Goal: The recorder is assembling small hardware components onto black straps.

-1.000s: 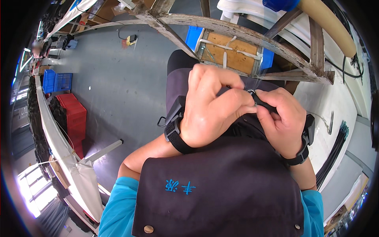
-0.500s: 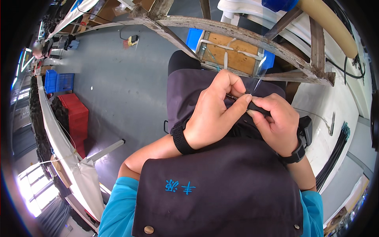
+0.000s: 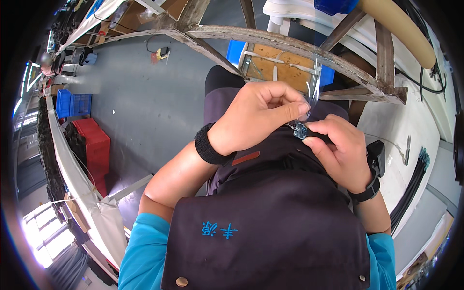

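Observation:
Above my lap, my left hand (image 3: 270, 108) is closed, thumb and forefinger pinching a clear plastic strip (image 3: 314, 89) that rises in a curve from the fingertips. My right hand (image 3: 340, 150) grips a black cable (image 3: 316, 134) between thumb and bent fingers. From the cable's end, a small bluish tuft (image 3: 300, 130) of what look like wires sticks out towards my left hand, just below its fingertips. A thin shiny piece shows beside the tuft, too small to name. Whether the strip touches the tuft I cannot tell.
Ahead of my knees stands a worn metal frame (image 3: 270, 36), with a wooden board (image 3: 275, 58) and blue bin behind it. On the white surface at right lies a bundle of black cables (image 3: 411, 186) with teal ends. Red boxes (image 3: 92, 150) and blue crates (image 3: 72, 103) stand at left.
My left hand has moved slightly up and away from the right, its fingers off the cable end. The bluish tuft now shows, and the clear strip is more visible and curved.

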Demonstrator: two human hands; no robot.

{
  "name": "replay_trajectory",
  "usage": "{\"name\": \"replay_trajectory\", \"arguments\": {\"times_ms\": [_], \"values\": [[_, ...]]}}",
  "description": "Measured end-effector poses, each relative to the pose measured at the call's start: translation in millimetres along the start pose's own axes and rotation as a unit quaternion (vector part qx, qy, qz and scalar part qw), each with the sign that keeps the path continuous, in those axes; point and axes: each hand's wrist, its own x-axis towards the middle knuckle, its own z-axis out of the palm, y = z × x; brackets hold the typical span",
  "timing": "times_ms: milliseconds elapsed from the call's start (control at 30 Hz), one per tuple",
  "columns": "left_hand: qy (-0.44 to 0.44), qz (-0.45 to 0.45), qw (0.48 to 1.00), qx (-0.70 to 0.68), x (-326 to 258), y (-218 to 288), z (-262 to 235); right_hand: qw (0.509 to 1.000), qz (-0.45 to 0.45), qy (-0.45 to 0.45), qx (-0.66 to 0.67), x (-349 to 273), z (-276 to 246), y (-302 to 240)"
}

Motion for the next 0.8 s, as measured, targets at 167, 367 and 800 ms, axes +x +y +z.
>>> {"name": "replay_trajectory", "arguments": {"times_ms": [167, 367, 800], "values": [[0.001, 0.001, 1.0, -0.031, -1.8, 2.1, -0.1, 0.998, 0.011, -0.029, 0.054, 6.0, -5.4, 2.7], [-0.022, 0.01, 0.999, -0.049, -6.8, 8.6, 0.7, 0.995, 0.047, -0.043, 0.072, 17.1, -16.8, 5.1], [-0.002, -0.038, 0.993, -0.114, -6.7, 0.0, 2.1, 0.998, -0.021, 0.046, -0.036, -2.2, 7.0, 7.5]]}}
